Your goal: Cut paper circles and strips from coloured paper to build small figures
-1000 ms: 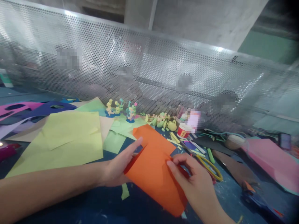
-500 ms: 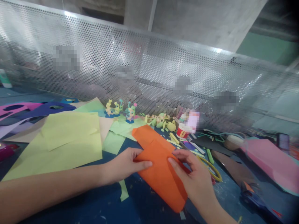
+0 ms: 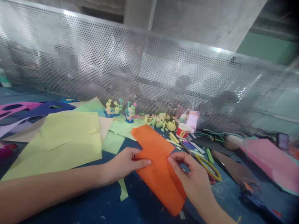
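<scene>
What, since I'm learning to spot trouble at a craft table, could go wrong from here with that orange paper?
The orange paper might crease or tear, since the left hand and right hand both pinch it.
The yellow-handled scissors lie close beside the right hand in this view, so they could get knocked.
Yellow strips lie loose beyond the paper; a sweeping hand might scatter them.

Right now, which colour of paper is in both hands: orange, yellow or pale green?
The orange paper, pinched by the left hand and right hand. The yellow paper and pale green paper lie to its left, unheld.
</scene>
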Available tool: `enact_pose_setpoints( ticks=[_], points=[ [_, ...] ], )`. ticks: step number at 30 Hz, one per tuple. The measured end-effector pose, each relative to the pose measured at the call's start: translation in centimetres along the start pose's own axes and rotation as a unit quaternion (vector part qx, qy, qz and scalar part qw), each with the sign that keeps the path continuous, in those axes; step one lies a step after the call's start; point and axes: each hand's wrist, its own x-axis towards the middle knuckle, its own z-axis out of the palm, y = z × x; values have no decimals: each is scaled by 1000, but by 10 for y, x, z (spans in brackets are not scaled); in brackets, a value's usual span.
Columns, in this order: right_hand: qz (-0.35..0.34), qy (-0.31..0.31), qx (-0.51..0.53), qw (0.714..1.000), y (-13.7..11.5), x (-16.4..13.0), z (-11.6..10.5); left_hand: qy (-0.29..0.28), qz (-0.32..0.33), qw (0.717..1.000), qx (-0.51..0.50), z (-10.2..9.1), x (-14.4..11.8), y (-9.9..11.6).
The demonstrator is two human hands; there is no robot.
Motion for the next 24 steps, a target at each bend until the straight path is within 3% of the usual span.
enact_pose_setpoints(
  ticks=[17, 21, 24],
  points=[
    [35, -17, 27, 999, -1, 0, 1, -7, -6, 1000, 7, -1, 1, -2],
    [110, -19, 117, 987, 1, 3, 1, 4, -14, 1000, -21, -3, 3, -5],
    [193, -1, 259, 947, 5, 8, 1, 40, -22, 996, -77, -8, 6, -9]
  ],
)
